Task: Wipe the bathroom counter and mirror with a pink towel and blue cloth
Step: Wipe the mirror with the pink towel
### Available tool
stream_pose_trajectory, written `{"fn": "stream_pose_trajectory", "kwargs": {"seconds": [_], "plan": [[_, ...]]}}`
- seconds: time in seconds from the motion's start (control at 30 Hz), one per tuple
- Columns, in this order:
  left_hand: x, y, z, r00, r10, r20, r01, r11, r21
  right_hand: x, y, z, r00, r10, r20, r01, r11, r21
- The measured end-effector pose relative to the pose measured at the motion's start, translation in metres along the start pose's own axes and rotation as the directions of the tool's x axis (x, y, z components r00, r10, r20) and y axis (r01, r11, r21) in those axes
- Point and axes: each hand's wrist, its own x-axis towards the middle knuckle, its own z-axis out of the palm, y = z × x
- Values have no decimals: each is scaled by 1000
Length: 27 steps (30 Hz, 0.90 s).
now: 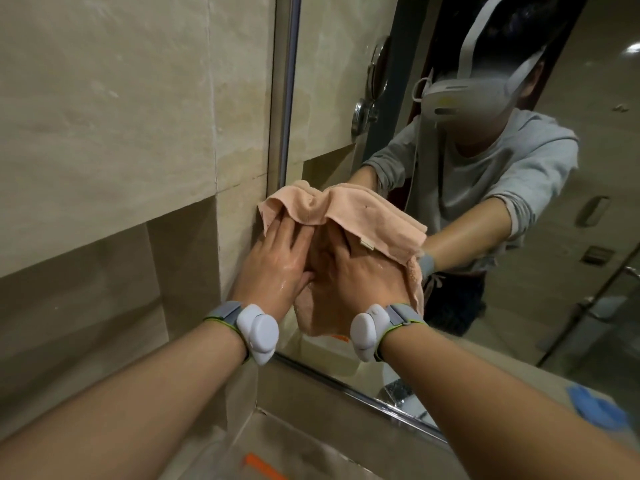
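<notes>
While it is pressed against the glass, the pink towel (pixel 346 209) sits bunched at the lower left corner of the mirror (pixel 606 161), right beside the metal frame. Its top edge flops forward over the fingertips and a tail hangs down on the right.

The left hand (pixel 277 261) and right hand (pixel 360 271) lie side by side on the towel, thumbs touching. Both palms are flat with fingers straight, pushing rather than clutching. The fingertips are hidden under the folded flap. Both hands look wet and shiny. Each wrist carries a grey band with a white sensor.

Beige wall tiles (pixel 104 116) fill the left side. The mirror shows the person's reflection leaning in with arms outstretched. Nearer, at the bottom, lies the stone counter (pixel 294 441), with an orange strip at the very bottom edge. A blue cloth (pixel 595 407) shows at the right, just above the right forearm. Whether that is the cloth itself or its reflection cannot be told.

To do this wipe well, the loose flap probably wants folding back so that a flat pad meets the glass. Even pressure from both palms and overlapping strokes away from the frame should limit streaks. The wet towel will likely leave a film, which the blue cloth could dry.
</notes>
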Motion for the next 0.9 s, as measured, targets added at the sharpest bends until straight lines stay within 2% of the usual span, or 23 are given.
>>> {"fn": "stream_pose_trajectory", "kwargs": {"seconds": [0.07,0.13,0.33,0.43,0.67,0.77,0.87,0.9], "plan": [[-5,0,4,1000,-15,20,14,1000,27,-7,0,6,999,-47,3,47,998,28],[-13,2,12,997,-40,65,39,999,23,-10,-2,14,999,-36,24,35,998,57],[-38,8,38,994,-65,91,66,998,-4,-31,2,46,997,-71,36,67,992,110],[-52,10,54,991,-80,106,83,996,-25,-44,5,57,997,-46,69,34,985,166],[-86,23,97,988,-121,99,126,991,-48,-77,7,88,995,-100,18,101,995,-8],[-101,34,113,981,-149,122,158,985,-64,-93,17,105,984,-179,2,179,982,-61],[-119,47,135,970,-189,151,199,979,-53,-111,25,120,982,-157,103,162,986,-39],[-125,51,137,966,-198,164,211,975,-67,-116,25,124,982,-166,91,168,986,-19]]}}
